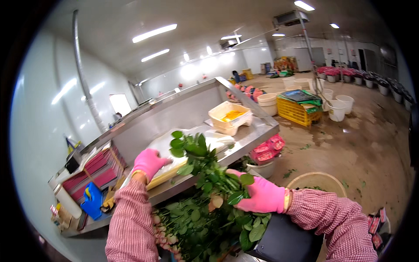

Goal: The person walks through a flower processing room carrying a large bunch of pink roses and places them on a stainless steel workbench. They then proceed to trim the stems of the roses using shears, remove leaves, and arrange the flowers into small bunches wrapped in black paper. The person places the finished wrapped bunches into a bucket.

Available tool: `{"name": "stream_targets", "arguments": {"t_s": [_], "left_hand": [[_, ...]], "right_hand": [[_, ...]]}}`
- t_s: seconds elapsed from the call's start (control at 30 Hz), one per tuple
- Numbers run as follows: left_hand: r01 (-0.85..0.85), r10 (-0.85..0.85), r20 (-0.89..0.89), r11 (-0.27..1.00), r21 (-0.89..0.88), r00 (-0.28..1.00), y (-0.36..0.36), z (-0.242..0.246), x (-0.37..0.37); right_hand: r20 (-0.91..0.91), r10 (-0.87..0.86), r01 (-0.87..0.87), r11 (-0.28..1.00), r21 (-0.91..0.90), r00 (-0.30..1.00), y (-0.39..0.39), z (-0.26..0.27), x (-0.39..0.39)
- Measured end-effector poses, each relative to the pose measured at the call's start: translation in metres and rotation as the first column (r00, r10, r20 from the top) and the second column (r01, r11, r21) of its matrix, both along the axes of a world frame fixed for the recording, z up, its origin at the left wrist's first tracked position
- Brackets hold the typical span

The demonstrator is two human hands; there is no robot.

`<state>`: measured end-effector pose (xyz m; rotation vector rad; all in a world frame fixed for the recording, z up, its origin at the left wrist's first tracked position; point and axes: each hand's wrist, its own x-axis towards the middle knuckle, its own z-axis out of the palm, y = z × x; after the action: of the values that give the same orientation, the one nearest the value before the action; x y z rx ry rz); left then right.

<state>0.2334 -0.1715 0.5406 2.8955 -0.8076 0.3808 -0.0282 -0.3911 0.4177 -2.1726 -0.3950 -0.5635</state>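
My right hand [262,195], in a pink glove, grips a bunch of leafy green stems [226,180]. The bunch slants up and left, its leaves reaching over the edge of a stainless steel table [193,185]. My left hand [150,165], also in a pink glove, is at a stack of white sheets or sleeves [170,157] on that table. Its fingers are curled, and whether they pinch a sheet cannot be made out. Below both hands lies a heap of leafy roses [196,226], with pale pink-edged rose heads [165,237] at its left side.
A cream plastic basin [229,113] with yellow pieces stands on the table. At left are bundled pink-edged cardboard sheets [93,173] and a blue tape dispenser [92,201]. A black panel [288,234] sits beneath my right forearm. Beyond are a round tub [316,178] and a yellow crate [293,111].
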Motion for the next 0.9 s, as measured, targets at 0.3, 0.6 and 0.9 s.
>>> {"name": "stream_targets", "arguments": {"t_s": [0.3, 0.6, 0.9], "left_hand": [[0.183, -0.234, -0.004, 0.771, -0.611, 0.972, 0.013, -0.01, 0.046], [0.633, -0.288, 0.706, 0.719, -0.287, 0.647, -0.003, 0.007, -0.04], [0.811, -0.458, 0.753, 0.559, -0.17, 0.473, -0.018, -0.014, -0.117]], "right_hand": [[0.031, 0.023, -0.025, 0.998, 0.058, 0.999, 0.021, 0.026, 0.041], [-0.156, -0.026, 0.009, 0.995, -0.104, 0.987, 0.023, 0.043, 0.067], [0.179, -0.083, 0.102, 0.989, -0.105, 0.98, 0.05, 0.041, 0.092]]}}
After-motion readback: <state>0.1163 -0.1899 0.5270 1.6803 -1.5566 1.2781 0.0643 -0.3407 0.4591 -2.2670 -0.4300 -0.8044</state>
